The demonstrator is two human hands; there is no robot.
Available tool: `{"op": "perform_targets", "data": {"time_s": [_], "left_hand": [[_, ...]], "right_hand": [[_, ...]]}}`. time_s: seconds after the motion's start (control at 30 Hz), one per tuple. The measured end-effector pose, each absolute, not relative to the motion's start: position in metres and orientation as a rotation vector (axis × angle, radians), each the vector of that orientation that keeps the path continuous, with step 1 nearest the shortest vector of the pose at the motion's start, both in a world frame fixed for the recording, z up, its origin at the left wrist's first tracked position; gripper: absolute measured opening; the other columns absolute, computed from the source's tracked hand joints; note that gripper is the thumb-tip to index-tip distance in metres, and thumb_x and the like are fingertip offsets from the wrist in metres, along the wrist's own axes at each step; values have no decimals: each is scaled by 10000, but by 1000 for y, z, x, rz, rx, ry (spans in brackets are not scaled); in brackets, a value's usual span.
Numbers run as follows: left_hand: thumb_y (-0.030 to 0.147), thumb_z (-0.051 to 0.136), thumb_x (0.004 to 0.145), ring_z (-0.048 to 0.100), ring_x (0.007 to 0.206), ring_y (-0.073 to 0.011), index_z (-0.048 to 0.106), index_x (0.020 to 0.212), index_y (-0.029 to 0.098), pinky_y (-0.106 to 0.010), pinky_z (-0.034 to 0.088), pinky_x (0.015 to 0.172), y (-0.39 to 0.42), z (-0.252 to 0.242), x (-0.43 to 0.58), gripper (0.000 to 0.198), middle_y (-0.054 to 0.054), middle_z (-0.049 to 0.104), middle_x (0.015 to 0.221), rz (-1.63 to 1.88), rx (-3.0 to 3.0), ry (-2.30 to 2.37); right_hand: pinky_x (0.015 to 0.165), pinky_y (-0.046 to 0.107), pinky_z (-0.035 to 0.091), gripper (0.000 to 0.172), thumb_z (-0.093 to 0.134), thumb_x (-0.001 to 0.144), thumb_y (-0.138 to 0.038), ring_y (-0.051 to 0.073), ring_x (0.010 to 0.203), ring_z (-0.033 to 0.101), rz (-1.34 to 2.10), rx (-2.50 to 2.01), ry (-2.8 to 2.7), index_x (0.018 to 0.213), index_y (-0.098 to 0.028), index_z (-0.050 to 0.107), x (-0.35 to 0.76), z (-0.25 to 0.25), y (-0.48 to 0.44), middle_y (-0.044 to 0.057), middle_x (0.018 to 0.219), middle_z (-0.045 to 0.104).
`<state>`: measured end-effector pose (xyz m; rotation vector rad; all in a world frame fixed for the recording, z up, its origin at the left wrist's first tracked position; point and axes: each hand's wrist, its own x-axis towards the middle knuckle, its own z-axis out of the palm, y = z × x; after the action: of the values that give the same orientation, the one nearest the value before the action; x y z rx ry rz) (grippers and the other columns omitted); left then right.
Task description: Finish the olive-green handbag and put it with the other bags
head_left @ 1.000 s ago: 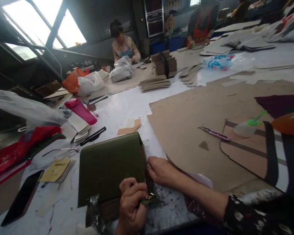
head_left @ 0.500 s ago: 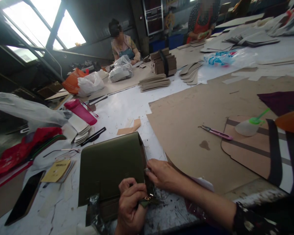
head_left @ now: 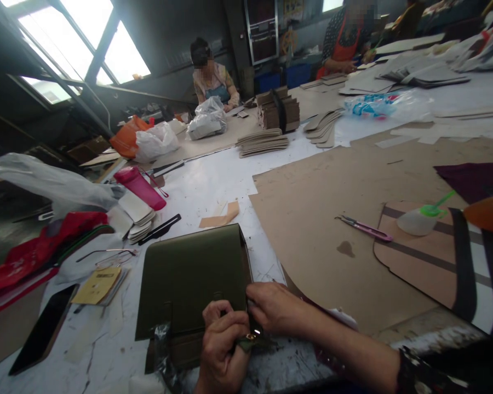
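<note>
A dark green flap bag (head_left: 191, 273) lies on the table in front of me, its flap side up. My left hand (head_left: 225, 342) is closed at the bag's lower right, round a short green strap (head_left: 252, 343) with a small gold-coloured metal fitting. Against the right side edge of the bag, my right hand (head_left: 275, 309) has its fingers bent and pressed together; whatever they pinch is hidden. Clear plastic film wraps a strap or handle (head_left: 162, 345) at the bag's lower front, left of my left hand.
Left of the bag lie a black phone (head_left: 43, 328), a yellow notepad (head_left: 96, 285), glasses (head_left: 107, 256) and a pink bottle (head_left: 142, 189). Brown paper (head_left: 312, 208) covers the right side, with thread snips (head_left: 365, 228) and a squeeze bottle (head_left: 417, 221). Two people work across the table.
The bag sits slightly further right in view, and my right hand has slid a little down along its side edge. My left hand keeps its hold on the strap.
</note>
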<state>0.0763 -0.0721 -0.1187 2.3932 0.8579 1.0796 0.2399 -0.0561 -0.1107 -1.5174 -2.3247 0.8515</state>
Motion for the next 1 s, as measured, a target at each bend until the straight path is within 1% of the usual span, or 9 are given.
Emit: {"op": "perform_targets", "data": {"time_s": [0.1, 0.2, 0.3, 0.43, 0.57, 0.7, 0.8, 0.87, 1.0], "left_hand": [[40, 459, 736, 405, 777, -172, 518, 645, 172, -341, 306, 725, -73, -120, 76, 171, 4, 598, 726, 1085, 2366, 907], [40, 471, 740, 400, 788, -172, 518, 646, 174, -339, 303, 727, -73, -122, 77, 170, 8, 597, 727, 1113, 2339, 941], [36, 462, 750, 402, 783, -168, 515, 649, 174, -335, 305, 726, -73, -121, 76, 179, 9, 588, 715, 1125, 2332, 938], [43, 456, 768, 405, 759, -164, 506, 634, 173, -334, 314, 715, -72, -120, 72, 193, 4, 573, 677, 1154, 2295, 917], [58, 482, 774, 408, 774, -165, 520, 628, 170, -322, 341, 701, -72, -117, 69, 188, -5, 580, 682, 1170, 2254, 930], [62, 475, 775, 415, 751, -158, 516, 617, 167, -313, 353, 687, -71, -114, 69, 194, -1, 577, 658, 1176, 2265, 909], [56, 472, 771, 423, 756, -158, 516, 623, 167, -319, 355, 694, -71, -112, 70, 190, 0, 580, 662, 1184, 2267, 908], [53, 471, 767, 425, 766, -162, 521, 630, 168, -323, 359, 690, -72, -111, 69, 185, -4, 584, 672, 1198, 2270, 906], [50, 456, 760, 425, 744, -163, 524, 618, 166, -334, 367, 680, -74, -110, 67, 196, -14, 580, 645, 1227, 2264, 901]], "right_hand": [[566, 243, 316, 113, 433, 801, -170, 165, 738, 560, 772, -1582, -2270, 888, -166, 505, 233, -113, -51, 46, 857, 585], [584, 267, 338, 146, 449, 778, -134, 192, 745, 554, 707, -1640, -2210, 911, -156, 503, 225, -118, -46, 67, 871, 570], [613, 281, 366, 113, 403, 814, -113, 195, 727, 539, 628, -1717, -2059, 880, -134, 492, 226, -124, -39, 85, 841, 557], [709, 279, 383, 115, 372, 867, -150, 176, 760, 503, 517, -1702, -1835, 794, -139, 460, 247, -129, -32, 82, 810, 531], [682, 253, 394, 118, 408, 855, -173, 149, 704, 493, 494, -1584, -1749, 750, -157, 459, 270, -129, -40, 44, 744, 518], [708, 253, 425, 121, 399, 863, -183, 146, 736, 530, 493, -1494, -1730, 880, -159, 516, 281, -129, -55, 41, 796, 556], [783, 301, 442, 204, 366, 872, -164, 179, 836, 554, 428, -1530, -1830, 981, -138, 536, 286, -130, -59, 85, 913, 577], [795, 334, 453, 264, 341, 887, -171, 207, 865, 563, 347, -1615, -1940, 1054, -109, 536, 287, -131, -60, 116, 954, 576], [770, 341, 473, 337, 285, 932, -248, 220, 861, 571, 256, -1718, -2082, 1048, -114, 572, 286, -134, -60, 128, 939, 576]]}}
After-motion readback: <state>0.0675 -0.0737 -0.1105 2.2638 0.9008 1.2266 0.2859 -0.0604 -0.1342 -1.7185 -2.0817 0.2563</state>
